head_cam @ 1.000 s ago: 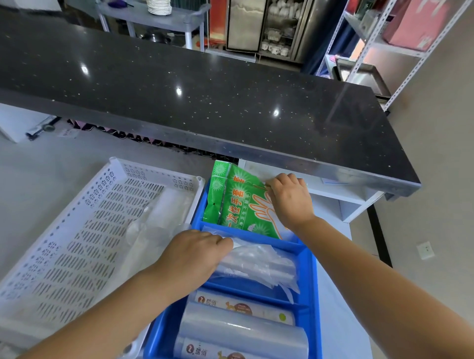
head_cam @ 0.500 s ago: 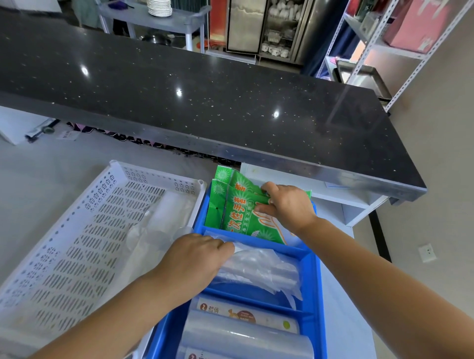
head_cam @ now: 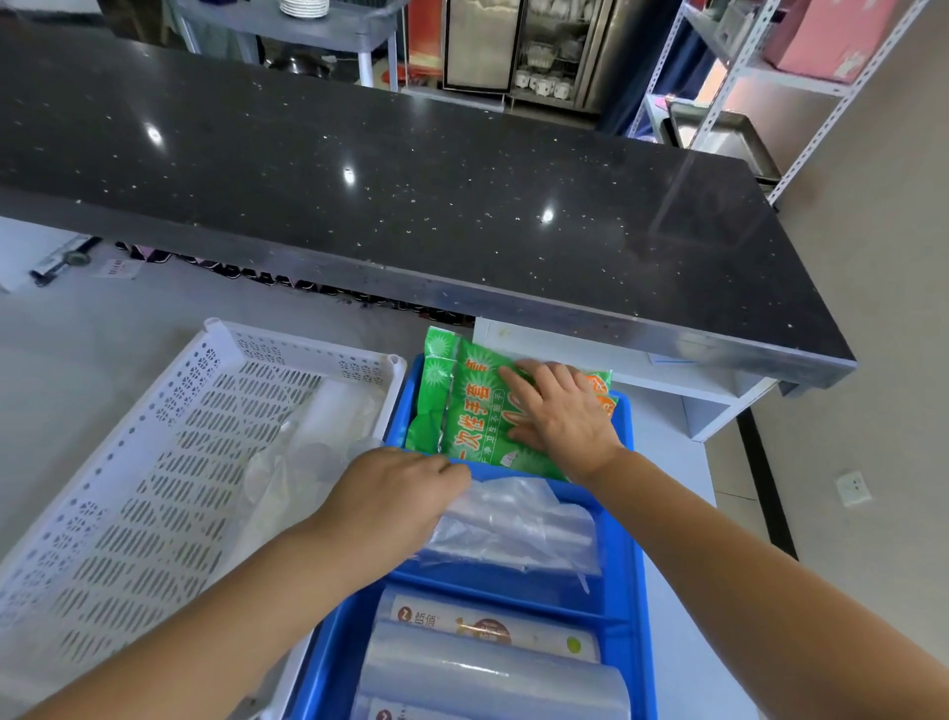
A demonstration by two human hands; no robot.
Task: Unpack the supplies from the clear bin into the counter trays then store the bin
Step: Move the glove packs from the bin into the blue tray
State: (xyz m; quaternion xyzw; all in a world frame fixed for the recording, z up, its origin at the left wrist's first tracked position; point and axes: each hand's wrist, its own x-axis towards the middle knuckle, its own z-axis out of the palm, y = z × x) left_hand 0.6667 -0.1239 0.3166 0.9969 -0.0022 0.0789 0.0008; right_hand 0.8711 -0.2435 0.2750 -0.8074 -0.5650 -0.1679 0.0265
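Dark counter (head_cam: 411,180), blue tray (head_cam: 625,519); right fingers (head_cam: 518,383) flat on packet (head_cam: 462,411), left fingers' (head_cam: 436,470) hold unclear.

A raised black stone counter (head_cam: 411,169), speckled and edged in steel, spans the far side of the pale grey tabletop (head_cam: 77,370) and mirrors small ceiling lights (head_cam: 349,174). Beyond it stand a grey table (head_cam: 308,28) with stacked plates (head_cam: 304,6) and a glass-front cabinet (head_cam: 539,51). Far right, a white metal rack (head_cam: 739,67) holds a pink box (head_cam: 832,36). The beige right wall (head_cam: 873,308) carries a white socket (head_cam: 853,488).

Right hand (head_cam: 562,416) flat on green packet (head_cam: 462,411), left hand (head_cam: 390,498) on clear bags (head_cam: 513,524) — blue tray (head_cam: 624,575)
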